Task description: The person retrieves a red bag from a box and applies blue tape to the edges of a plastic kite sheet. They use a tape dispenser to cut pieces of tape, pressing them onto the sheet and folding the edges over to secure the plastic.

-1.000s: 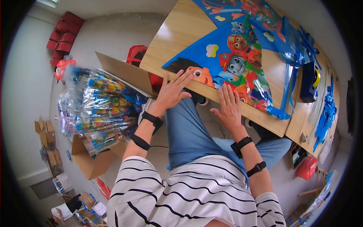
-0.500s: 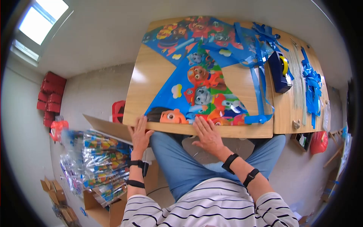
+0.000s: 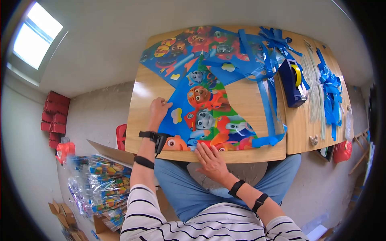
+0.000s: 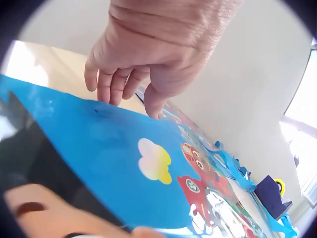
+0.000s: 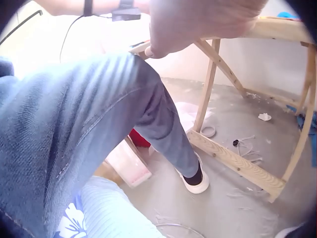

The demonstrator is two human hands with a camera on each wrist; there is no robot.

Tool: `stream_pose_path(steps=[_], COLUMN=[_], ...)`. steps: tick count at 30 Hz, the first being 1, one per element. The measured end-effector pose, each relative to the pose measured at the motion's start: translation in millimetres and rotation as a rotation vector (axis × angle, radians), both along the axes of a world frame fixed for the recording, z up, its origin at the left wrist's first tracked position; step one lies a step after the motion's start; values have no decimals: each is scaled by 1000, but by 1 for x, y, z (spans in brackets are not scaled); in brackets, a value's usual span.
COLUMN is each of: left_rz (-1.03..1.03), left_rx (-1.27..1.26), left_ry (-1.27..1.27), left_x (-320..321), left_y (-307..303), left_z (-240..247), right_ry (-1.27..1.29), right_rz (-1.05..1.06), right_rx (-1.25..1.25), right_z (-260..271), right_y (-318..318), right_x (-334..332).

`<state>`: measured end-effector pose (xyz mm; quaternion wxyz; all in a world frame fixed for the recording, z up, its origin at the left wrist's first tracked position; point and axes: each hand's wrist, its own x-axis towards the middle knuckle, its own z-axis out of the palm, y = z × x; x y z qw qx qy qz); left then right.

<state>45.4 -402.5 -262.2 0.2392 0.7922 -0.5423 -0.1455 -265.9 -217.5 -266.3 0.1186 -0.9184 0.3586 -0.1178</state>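
Observation:
A glossy blue sheet with cartoon dogs, tapering toward its far end, lies on the wooden table. My left hand is at its slanted left edge. In the left wrist view, the left hand has its fingers bent downward at that edge, with the thumb tip apart from them near the sheet. Fingers extended, my right hand rests on the sheet's near edge at the table's front. The right wrist view shows part of the right hand; its fingertips are hidden there.
Another printed sheet lies farther back. Blue ribbons, a tape dispenser with yellow tape and thin pale rods are on the right. Plastic-wrapped printed packs stand left, below the table. Wooden table legs stand on the floor.
My left hand has moved from the table's front edge up along the sheet's slanted left edge, its fingers now bent. The right hand stays on the near edge. The head view has turned.

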Motion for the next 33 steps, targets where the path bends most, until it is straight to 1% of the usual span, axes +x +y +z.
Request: stream_pose_path(steps=[1,4,7,10,13,16,19,22,25,28,31,33], left_rz=[7,76,64,16,20,46,67,71,87,114,109,-49], left_rx=[44,124,181,119,78,72,84,72,118,138,-26,-269], left_ry=[-7,93,113,252,346,349,279,282,220,109,35,-72], left_x=[-4,-11,-5,5,16,12,8,7,-6,-6,-22,-35], left_y=[-13,-30,-36,-38,-41,-41,-42,-41,-37,-36,-20,3], left_z=[-2,-3,-8,-13,-26,-23,-23,-22,-3,-8,7,11], right_ry=[3,24,20,19,14,24,18,9,11,12,15,12], right_rz=[-2,2,9,15,16,12,7,3,7,7,2,4], right_rx=[-4,1,14,25,22,21,30,34,29,25,15,4], right_z=[0,-1,1,3,3,3,3,3,7,10,6,3], right_y=[0,-2,-2,-3,-3,-3,-2,-1,-2,-3,-2,-2], right_x=[0,-1,-1,-3,-3,-2,-2,-2,-2,-3,-2,-1])
